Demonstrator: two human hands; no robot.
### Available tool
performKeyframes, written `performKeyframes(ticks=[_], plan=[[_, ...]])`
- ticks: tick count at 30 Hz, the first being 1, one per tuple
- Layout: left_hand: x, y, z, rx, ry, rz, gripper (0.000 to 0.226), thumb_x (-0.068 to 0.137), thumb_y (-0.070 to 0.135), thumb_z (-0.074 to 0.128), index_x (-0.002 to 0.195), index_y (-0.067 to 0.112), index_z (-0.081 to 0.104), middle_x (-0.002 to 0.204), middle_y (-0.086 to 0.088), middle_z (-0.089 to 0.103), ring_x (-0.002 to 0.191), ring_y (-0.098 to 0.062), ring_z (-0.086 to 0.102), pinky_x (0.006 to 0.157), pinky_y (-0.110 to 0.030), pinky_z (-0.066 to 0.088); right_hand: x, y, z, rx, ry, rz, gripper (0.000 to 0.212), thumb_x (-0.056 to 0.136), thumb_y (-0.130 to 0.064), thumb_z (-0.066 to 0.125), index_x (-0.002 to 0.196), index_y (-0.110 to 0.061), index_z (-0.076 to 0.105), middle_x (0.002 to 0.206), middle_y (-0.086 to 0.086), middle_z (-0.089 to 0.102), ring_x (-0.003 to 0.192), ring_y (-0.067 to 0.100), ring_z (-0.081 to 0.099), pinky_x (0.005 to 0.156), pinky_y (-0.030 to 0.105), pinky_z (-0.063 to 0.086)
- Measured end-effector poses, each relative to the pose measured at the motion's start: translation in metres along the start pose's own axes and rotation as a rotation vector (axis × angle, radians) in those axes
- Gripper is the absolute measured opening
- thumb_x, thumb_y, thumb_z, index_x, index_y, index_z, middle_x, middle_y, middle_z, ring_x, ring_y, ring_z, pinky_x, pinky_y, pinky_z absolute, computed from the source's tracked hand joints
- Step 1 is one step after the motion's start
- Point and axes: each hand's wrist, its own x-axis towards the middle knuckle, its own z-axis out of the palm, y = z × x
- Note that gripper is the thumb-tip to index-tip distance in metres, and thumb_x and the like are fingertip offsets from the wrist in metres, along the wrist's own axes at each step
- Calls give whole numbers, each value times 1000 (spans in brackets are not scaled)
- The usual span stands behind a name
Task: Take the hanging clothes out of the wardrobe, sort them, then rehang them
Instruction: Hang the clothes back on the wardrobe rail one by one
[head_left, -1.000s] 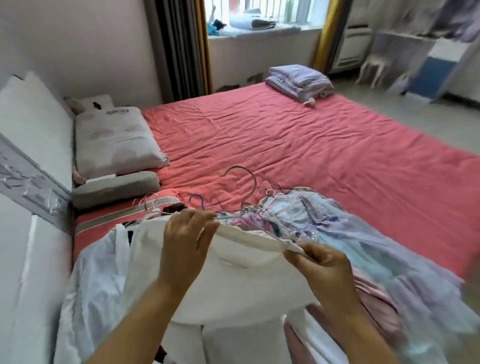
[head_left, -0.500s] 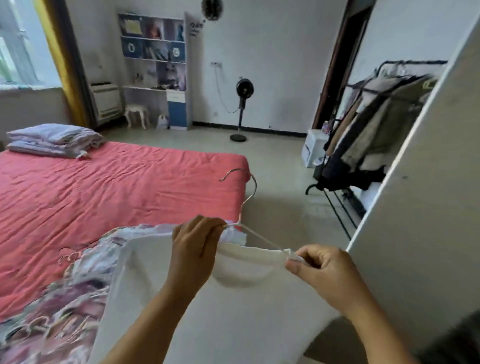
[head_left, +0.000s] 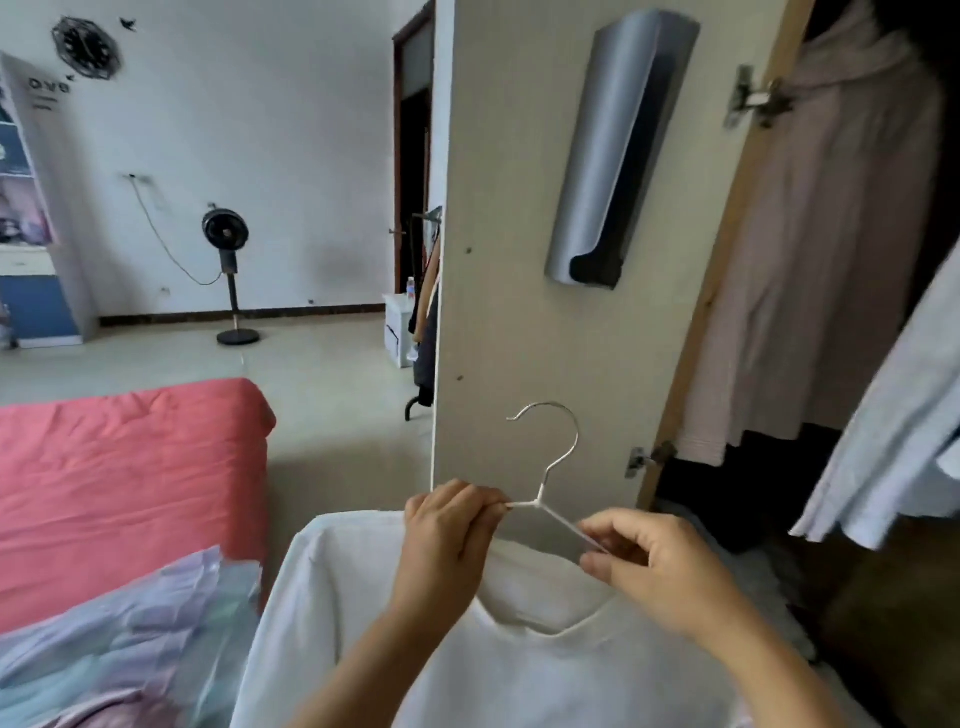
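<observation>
Before the open wardrobe door (head_left: 498, 218) | my left hand (head_left: 447, 535) and right hand (head_left: 657, 566), fingers pinched, held hanger (head_left: 545, 467) arms | white shirt (head_left: 519, 670) level, hook upright for rehanging.

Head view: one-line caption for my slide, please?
Both hands, left and right, hold a white shirt on its hanger beside the open wardrobe door.

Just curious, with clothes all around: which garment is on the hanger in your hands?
The white T-shirt, on the hanger both hands grip. The pink garment hangs in the wardrobe; the pastel clothes lie on the bed.
</observation>
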Motion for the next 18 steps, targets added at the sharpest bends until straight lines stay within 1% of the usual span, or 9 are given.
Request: performKeyframes(ticks=[3, 5, 8, 10, 11, 12, 14, 15, 18], plan=[[19, 22, 49, -122, -73, 13, 13, 89, 37, 47, 90, 32, 59, 75, 24, 55, 72, 3, 52, 71, -36, 46, -7, 18, -41, 12, 83, 35, 16, 83, -12, 69, 79, -27, 73, 66, -2, 64, 58, -1, 48, 58, 14, 37], [32, 39, 81, -200, -119, 32, 12, 89, 37, 48, 90, 32, 59, 77, 20, 57, 72, 4, 53, 69, -36, 47, -14, 31, -67, 46, 160, 54, 12, 85, -15, 67, 77, -20, 74, 61, -1, 60, 58, 2, 47, 57, 17, 36], [50, 65, 121, -303, -198, 66, 17, 86, 40, 51, 93, 31, 64, 85, 22, 60, 77, 2, 58, 70, -25, 47, -27, 47, -102, 122, 288, 98, 15, 84, -13, 67, 70, -14, 73, 52, -5, 54, 52, 1, 44, 53, 15, 33], [60, 82, 143, -379, -225, 55, 20, 83, 41, 57, 93, 31, 71, 89, 20, 62, 84, 1, 59, 73, -11, 43, -39, 57, -122, 147, 364, 135, 18, 83, -9, 68, 66, -12, 72, 50, -4, 52, 51, 3, 42, 52, 15, 33], [65, 89, 154, -401, -237, 49, 17, 83, 37, 61, 95, 30, 72, 91, 19, 63, 88, 3, 59, 74, -4, 39, -45, 62, -133, 147, 403, 150, 19, 83, -7, 67, 65, -10, 71, 49, -4, 50, 50, 4, 40, 51, 15, 32], [68, 94, 164, -415, -247, 41, 13, 84, 29, 66, 96, 28, 72, 94, 19, 62, 91, 5, 58, 74, -2, 37, -51, 66, -140, 140, 439, 165, 19, 83, -6, 67, 64, -8, 70, 49, -4, 48, 49, 5, 39, 51, 15, 31], [74, 102, 182, -454, -304, 33, 20, 86, 16, 67, 98, 32, 69, 99, 20, 62, 97, 6, 56, 77, -2, 36, -62, 72, -152, 147, 525, 207, 18, 82, -4, 68, 65, -6, 71, 49, -3, 47, 49, 6, 38, 49, 15, 31], [75, 105, 188, -468, -346, 40, 24, 87, 15, 66, 98, 37, 67, 101, 21, 61, 100, 6, 55, 79, -3, 36, -65, 75, -156, 160, 570, 231, 17, 81, -3, 68, 65, -5, 72, 49, -2, 47, 49, 6, 38, 49, 15, 31], [82, 113, 210, -502, -425, 76, 22, 87, 28, 60, 96, 49, 59, 106, 24, 59, 104, 6, 54, 82, -4, 37, -68, 76, -165, 234, 704, 291, 18, 80, 1, 68, 64, -5, 73, 46, -1, 44, 45, 6, 37, 46, 14, 31]])
